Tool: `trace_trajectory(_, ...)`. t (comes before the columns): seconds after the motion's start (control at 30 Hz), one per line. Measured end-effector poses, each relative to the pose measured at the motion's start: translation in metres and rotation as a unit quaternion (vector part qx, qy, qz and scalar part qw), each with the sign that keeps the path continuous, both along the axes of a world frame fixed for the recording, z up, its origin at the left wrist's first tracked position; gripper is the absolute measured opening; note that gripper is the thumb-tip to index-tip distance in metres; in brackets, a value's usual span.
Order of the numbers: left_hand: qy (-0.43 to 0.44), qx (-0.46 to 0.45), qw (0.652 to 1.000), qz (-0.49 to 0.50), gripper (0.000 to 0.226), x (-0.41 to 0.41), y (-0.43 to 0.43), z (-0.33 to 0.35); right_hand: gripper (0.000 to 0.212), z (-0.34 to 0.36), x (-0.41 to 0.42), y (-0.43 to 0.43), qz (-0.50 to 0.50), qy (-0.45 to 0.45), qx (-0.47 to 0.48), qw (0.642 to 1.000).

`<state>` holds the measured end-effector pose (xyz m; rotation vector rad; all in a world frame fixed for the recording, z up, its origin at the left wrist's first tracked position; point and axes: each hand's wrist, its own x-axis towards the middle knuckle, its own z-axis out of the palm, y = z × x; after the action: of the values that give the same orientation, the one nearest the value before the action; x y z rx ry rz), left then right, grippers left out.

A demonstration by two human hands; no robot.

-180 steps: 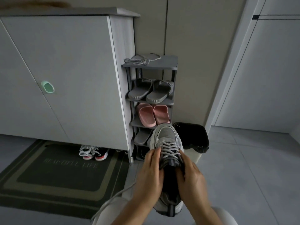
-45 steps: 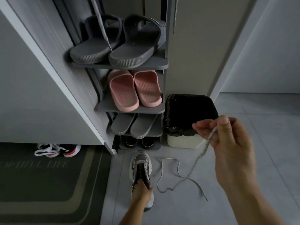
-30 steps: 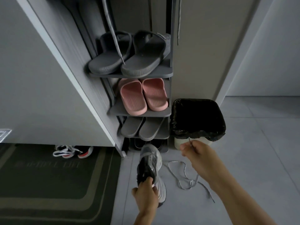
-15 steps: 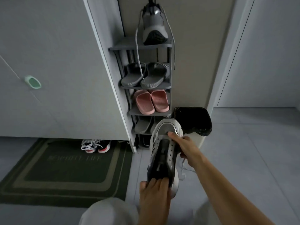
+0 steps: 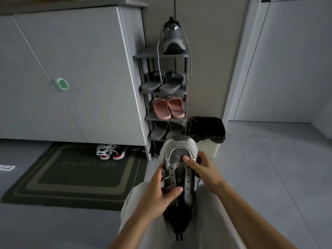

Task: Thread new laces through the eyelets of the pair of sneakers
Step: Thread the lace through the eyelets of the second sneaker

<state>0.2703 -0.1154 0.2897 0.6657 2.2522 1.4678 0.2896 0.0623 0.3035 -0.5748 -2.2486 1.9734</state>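
Note:
A grey sneaker (image 5: 177,150) with bare eyelets lies toe-away between my knees. My left hand (image 5: 158,194) grips its left side, thumb across the tongue opening. My right hand (image 5: 203,169) grips its right side near the toe, thumb on the mesh; a grey lace (image 5: 198,182) hangs under that hand. The second grey sneaker (image 5: 173,37) stands on top of the shoe rack (image 5: 142,56), its lace ends (image 5: 159,58) dangling down past the shelves.
The rack holds grey slippers (image 5: 161,81), pink slippers (image 5: 168,107) and more grey ones below. A bin with a black liner (image 5: 206,129) stands right of it. A white cabinet (image 5: 71,69) fills the left, with a dark doormat (image 5: 77,175) and small sneakers (image 5: 110,151) beneath.
Both hands brought the unlaced sneaker up from the floor onto my lap. My right hand shifted from the toe to the shoe's right side. The view rose from the floor.

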Motion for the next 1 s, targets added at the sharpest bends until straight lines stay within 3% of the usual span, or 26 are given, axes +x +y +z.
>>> trace_trajectory(0.13,-0.015,0.060,0.998,0.014,0.049,0.013,-0.003,0.009,0.066,0.008,0.005,0.003,0.044,-0.017,0.026,0.999)
trace_trajectory(0.3,-0.043,0.073,0.996,0.023,0.045,0.020,0.000,0.009,0.057,0.005,0.013,0.003,0.045,-0.022,-0.014,0.999)
trace_trajectory(0.4,-0.048,0.038,0.998,0.024,0.059,0.018,0.001,0.001,0.043,0.001,0.019,0.012,0.067,-0.018,-0.058,0.996)
trace_trajectory(0.47,0.017,0.006,0.998,0.063,0.067,0.016,0.000,-0.003,0.028,0.000,0.022,0.018,0.030,0.006,-0.064,0.997)
trace_trajectory(0.5,0.092,-0.003,0.992,0.089,0.060,0.016,0.001,-0.003,0.021,-0.001,0.023,0.021,-0.008,0.028,-0.055,0.998)
trace_trajectory(0.57,0.243,-0.027,0.964,0.108,0.038,0.016,0.008,0.001,0.018,-0.001,0.028,0.025,-0.057,0.080,0.019,0.995)
trace_trajectory(0.67,0.318,-0.063,0.939,0.111,0.024,0.012,0.025,0.002,0.022,0.007,0.035,0.019,-0.014,0.122,0.212,0.970)
trace_trajectory(0.77,0.287,-0.047,0.947,0.137,0.016,0.007,0.037,0.004,0.026,0.005,0.037,0.017,0.045,0.109,0.317,0.941)
trace_trajectory(1.0,0.220,-0.011,0.960,0.173,0.008,-0.001,0.043,0.010,0.029,0.009,0.036,0.017,0.081,0.096,0.295,0.947)
